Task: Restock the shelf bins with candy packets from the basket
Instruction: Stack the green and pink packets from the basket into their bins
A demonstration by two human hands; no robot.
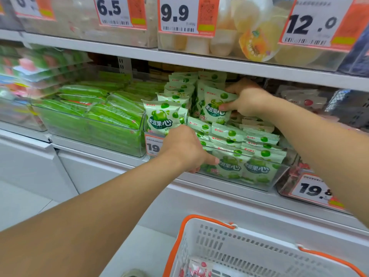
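Note:
A clear shelf bin (275,176) holds several pale green candy packets (227,134) printed with green fruit. My right hand (247,98) grips an upright green packet (216,108) at the back of the bin, thumb across its front. My left hand (183,146) reaches over the bin's front wall, its fingers curled down among the front packets, where another packet (162,115) stands upright just behind it. Whether the left hand holds one is hidden. The white basket (229,242) with orange handles sits below, with a red-and-white packet (199,269) in its bottom.
A neighbouring clear bin (95,134) to the left is packed with bright green wrapped bars. Another bin with red-printed packets (305,100) stands to the right. The shelf above (179,58) carries price tags and jelly cups, hanging low over the bins.

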